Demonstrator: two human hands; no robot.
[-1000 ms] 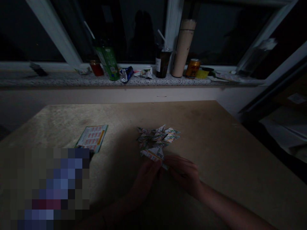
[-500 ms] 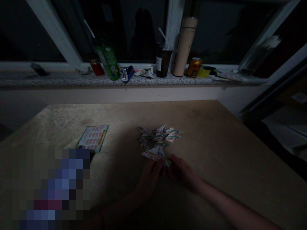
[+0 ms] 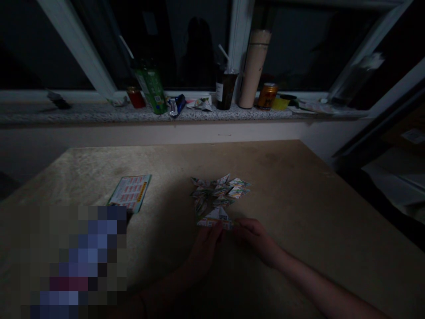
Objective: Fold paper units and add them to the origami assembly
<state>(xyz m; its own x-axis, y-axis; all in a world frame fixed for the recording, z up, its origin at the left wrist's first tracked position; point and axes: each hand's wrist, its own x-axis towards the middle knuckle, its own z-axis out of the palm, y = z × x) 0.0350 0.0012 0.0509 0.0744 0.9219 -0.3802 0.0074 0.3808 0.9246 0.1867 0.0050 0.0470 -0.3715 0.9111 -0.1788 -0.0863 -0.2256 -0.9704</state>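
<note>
A partly folded sheet of printed paper (image 3: pixel 212 219), triangular at the top, is held near the middle of the table. My left hand (image 3: pixel 209 239) is closed on its lower edge, the thumb lying over the print. At its right corner my right hand (image 3: pixel 250 232) pinches the paper between closed fingers. Just beyond the hands lies a cluster of several small folded paper pieces (image 3: pixel 222 190) with pointed ends, made of similar printed paper. Dim light hides the undersides of both hands.
On the brown table (image 3: pixel 288 177), a stack of printed sheets (image 3: pixel 131 190) lies to the left, beside a blurred-out area. Along the windowsill (image 3: pixel 116 116) stand a green bottle (image 3: pixel 152 91), a dark cup with a straw (image 3: pixel 226 91), a beige flask (image 3: pixel 255 71) and an orange can (image 3: pixel 267 96).
The paper's right corner, which stuck out downward between my hands, now lies level with the lower edge. My right hand has shifted slightly, and the view has tilted a little.
</note>
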